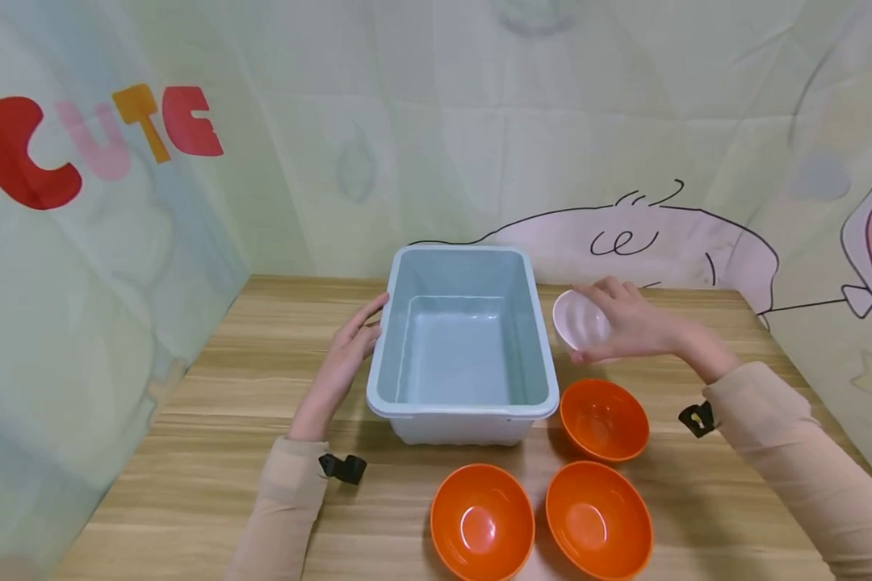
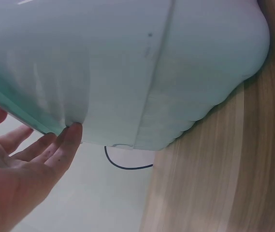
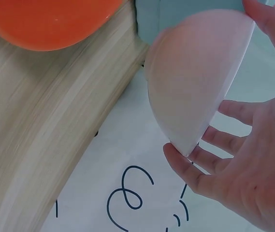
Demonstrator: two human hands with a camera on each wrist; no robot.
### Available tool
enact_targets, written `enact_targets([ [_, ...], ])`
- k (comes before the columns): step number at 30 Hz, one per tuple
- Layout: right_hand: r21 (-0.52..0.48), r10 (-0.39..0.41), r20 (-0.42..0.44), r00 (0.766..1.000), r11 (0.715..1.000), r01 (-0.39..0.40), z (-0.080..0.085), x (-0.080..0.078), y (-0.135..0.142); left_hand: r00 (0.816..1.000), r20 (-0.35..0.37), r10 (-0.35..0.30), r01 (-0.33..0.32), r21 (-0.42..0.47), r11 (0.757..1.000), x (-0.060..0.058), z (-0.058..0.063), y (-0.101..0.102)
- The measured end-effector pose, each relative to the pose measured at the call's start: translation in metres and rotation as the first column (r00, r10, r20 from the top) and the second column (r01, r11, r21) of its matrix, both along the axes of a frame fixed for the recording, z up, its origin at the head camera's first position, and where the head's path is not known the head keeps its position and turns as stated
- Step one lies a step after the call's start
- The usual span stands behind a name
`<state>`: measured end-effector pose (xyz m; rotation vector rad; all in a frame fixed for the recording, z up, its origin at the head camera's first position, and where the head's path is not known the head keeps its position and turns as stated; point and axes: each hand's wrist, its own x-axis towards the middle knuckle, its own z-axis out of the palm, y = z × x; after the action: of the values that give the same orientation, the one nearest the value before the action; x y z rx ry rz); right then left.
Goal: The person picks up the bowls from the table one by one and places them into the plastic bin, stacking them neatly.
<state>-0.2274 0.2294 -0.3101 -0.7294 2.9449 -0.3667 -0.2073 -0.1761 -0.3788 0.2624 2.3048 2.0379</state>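
A light blue plastic tub stands in the middle of the wooden table. My left hand lies along its left side, the fingertips touching the outer wall just under the rim in the left wrist view. To the right of the tub, my right hand grips a small white bowl by its rim. The right wrist view has the white bowl tilted on its side, thumb and fingers spread across the rim. Closest to that hand in the head view is an orange bowl.
Two more orange bowls, one in front of the tub and one to its right, sit near the table's front. A printed cloth backdrop rises behind the table and along both sides.
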Motion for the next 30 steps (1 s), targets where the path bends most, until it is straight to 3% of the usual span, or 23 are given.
enact_targets([
  [30,0.026,0.004,0.020,1.000,1.000,-0.004,0.029,-0.001,-0.013,1.000,-0.003,-0.001,0.001,-0.001,1.000,-0.001,0.000,0.001],
])
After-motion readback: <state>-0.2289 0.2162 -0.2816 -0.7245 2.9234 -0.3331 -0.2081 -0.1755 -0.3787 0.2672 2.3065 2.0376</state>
